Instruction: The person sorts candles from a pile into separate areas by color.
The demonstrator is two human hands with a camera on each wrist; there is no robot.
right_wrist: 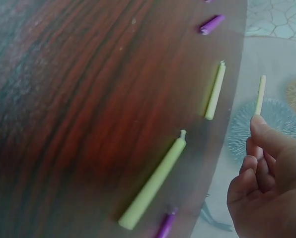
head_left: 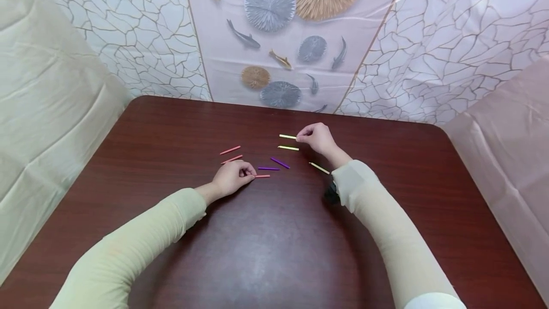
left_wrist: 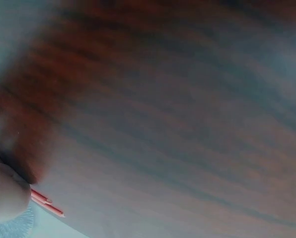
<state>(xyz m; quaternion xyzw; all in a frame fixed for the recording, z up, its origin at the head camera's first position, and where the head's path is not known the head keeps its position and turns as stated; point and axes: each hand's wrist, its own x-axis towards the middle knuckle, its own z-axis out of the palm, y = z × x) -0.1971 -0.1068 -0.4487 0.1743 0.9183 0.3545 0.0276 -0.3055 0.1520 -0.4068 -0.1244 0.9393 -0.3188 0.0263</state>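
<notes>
Between thumb and fingertips, my right hand pinches one end of a thin yellow candle, its free end pointing left. A second yellow candle lies just nearer on the table, and a third yellow candle lies by the right forearm; both show wicks in the right wrist view. My left hand pinches a red candle that points right, low over the tabletop. Two purple candles lie just beyond it. Two more red candles are beyond the left hand.
The dark wooden table reaches back to a patterned cloth hanging behind it. Pale drapes hang at both sides. In the right wrist view, a purple candle shows at the bottom edge.
</notes>
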